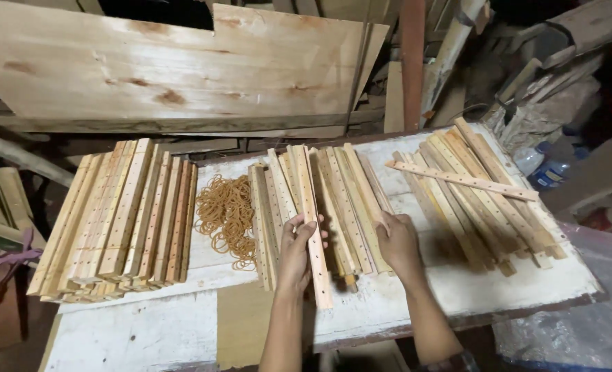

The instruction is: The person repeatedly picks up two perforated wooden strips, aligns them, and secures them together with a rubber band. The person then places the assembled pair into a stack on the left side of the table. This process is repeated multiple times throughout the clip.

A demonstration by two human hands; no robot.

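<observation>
**Head view: sorting perforated slats on the white bench**

Head camera looks down on a drilled wooden slat (314,238) that we hold in our left hand (296,251), fingers curled round its lower half, so it lies lengthwise on top of the middle pile of slats (333,200). Our right hand (398,242) rests flat, fingers loosely spread, on the right edge of that same pile, pinching nothing. Left of the pile lies a heap of rubber bands (227,210), and beyond it a neat stack of slats (123,217). To the right, a looser fan of slats (482,196) has one strip lying crosswise on top. All sits on the worn white tabletop (457,282); a large plywood sheet (175,65) leans behind.

To handle the slat well, we judge it best to grip near the middle so it stays level, keep the right palm steadying the pile so neighbours don't slide, and line up ends and holes.
</observation>
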